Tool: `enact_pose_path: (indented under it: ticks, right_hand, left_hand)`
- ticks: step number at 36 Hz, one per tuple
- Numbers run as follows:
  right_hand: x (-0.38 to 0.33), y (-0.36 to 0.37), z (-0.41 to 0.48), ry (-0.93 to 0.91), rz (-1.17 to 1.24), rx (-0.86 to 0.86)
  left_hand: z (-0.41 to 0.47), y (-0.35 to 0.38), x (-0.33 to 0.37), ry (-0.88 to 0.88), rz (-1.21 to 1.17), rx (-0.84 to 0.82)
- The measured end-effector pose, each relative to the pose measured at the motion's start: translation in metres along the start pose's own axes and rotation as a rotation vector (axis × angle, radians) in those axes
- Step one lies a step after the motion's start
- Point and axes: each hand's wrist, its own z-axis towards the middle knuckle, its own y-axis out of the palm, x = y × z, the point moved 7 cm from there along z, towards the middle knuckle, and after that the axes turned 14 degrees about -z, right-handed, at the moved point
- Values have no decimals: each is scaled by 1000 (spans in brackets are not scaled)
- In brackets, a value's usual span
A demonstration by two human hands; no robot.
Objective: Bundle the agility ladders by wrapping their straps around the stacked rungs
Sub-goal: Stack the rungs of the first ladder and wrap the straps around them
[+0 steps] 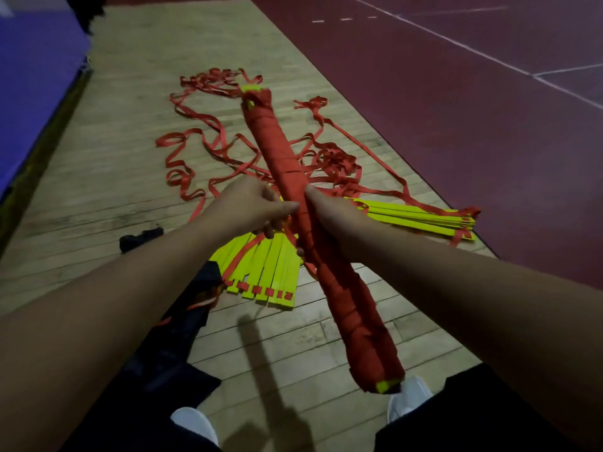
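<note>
bundle (284,148), one: stacked yellow rungs wound end to end in red strap, held up over the wooden floor (114,158), slanting away from the person. right hand (326,216) clasps its middle, likely bearing the weight. left hand (251,207), fingers curled, pinches the wrap just beside it, probably to tuck or tighten the strap end. unbundled rungs (264,265) fanned on the floor below, second fan (417,216) to the right, loose straps (195,151) trailing; these await wrapping.

Blue mat (36,76) beside wooden floor (130,132)
</note>
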Motion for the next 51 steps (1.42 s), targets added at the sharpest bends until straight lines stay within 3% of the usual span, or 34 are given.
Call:
enact_pose_path:
  ticks: [2, 7, 12, 16, 22, 28, 31, 34, 39, 43, 51]
  right_hand:
    - [9, 1, 5, 35, -29, 74]
    - [43, 13, 23, 187, -64, 41]
    - [49, 40, 44, 163, -164, -8]
    - [61, 79, 65, 180, -237, -51]
    - [83, 135, 104, 201, -355, -180]
    - [113, 169, 151, 263, -418, -258]
    - [131, 181, 176, 287, -413, -278]
    - [148, 190, 196, 313, -361, -273]
    - [167, 198, 222, 374, -317, -232]
    - [169, 196, 234, 379, -317, -205]
    - [147, 184, 233, 343, -266, -218]
  left_hand:
    - [-1, -9, 3, 6, -36, 7]
    - [0, -63, -19, -54, -150, 25]
    - [-3, -130, -96, -307, -230, 24]
    - [-17, -166, -185, -484, -219, 130]
    - [-20, -157, -314, -632, -97, 196]
    - [4, -118, -386, -725, -174, 99]
    - [25, -115, -413, -710, -105, 63]
    - [47, -123, -437, -683, 133, 44]
    - [65, -102, -472, -796, -80, -10]
    - [67, -101, -486, -678, 228, 2]
    - [75, -124, -427, -424, 224, 129]
